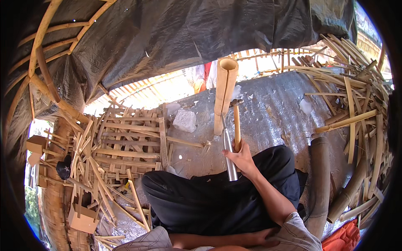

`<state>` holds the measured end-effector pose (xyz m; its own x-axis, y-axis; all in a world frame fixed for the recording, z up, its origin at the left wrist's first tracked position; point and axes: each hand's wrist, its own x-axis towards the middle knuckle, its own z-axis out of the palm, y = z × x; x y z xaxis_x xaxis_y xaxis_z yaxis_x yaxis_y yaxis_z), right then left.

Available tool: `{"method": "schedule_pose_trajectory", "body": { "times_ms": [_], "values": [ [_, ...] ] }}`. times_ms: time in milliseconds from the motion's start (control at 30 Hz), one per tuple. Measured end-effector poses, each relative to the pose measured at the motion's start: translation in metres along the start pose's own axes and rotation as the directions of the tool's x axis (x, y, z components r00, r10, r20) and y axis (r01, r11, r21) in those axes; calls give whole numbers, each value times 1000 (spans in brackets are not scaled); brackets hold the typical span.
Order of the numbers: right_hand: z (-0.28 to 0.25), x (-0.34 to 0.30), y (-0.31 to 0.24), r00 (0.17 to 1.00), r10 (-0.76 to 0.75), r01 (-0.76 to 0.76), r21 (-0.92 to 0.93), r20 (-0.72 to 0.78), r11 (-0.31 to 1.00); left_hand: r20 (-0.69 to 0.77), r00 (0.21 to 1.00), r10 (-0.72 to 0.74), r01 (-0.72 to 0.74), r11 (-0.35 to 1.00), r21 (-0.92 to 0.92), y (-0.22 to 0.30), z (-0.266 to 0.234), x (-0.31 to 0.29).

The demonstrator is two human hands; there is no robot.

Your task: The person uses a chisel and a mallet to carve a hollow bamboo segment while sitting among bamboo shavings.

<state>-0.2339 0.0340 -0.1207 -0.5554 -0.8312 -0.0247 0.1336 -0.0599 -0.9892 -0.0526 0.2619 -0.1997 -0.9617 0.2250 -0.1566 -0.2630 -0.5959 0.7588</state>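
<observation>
my right hand (243,158): gripping hammer (237,125), thumb over silver tool (231,165) | left hand (268,239): can't tell | split bamboo (220,92): upright ahead of me, probably stiff, lightish; I'd grab it low

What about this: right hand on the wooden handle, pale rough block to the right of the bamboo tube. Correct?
Not quite: in the head view the pale rough block lies to the left of the bamboo tube, not the right. The right hand is on the wooden handle, as you said.

No readable text, labels, numbers or signs
</observation>
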Motion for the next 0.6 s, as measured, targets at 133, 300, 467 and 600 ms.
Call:
{"method": "schedule_pose_trajectory", "body": {
  "times_ms": [133, 300, 467, 600],
  "values": [
    [2, -2, -5, 1000, 29, -29, 37, 5, 999, 216, 952, -217, 241, 966, -91, 19, -17, -8],
    [-1, 0, 1, 1000, 2, -2, 59, -5, 998, 239, 969, -57, 202, 738, -643, 91, -8, -36],
    [-3, 1, -8, 999, 17, -20, 83, 31, 996, 361, 908, -213, 352, 855, -381, 48, -3, -26],
    [-3, -1, -1, 1000, 11, -13, 103, 15, 995, 337, 909, -248, 339, 908, -246, 43, 4, -21]
  ]
}}
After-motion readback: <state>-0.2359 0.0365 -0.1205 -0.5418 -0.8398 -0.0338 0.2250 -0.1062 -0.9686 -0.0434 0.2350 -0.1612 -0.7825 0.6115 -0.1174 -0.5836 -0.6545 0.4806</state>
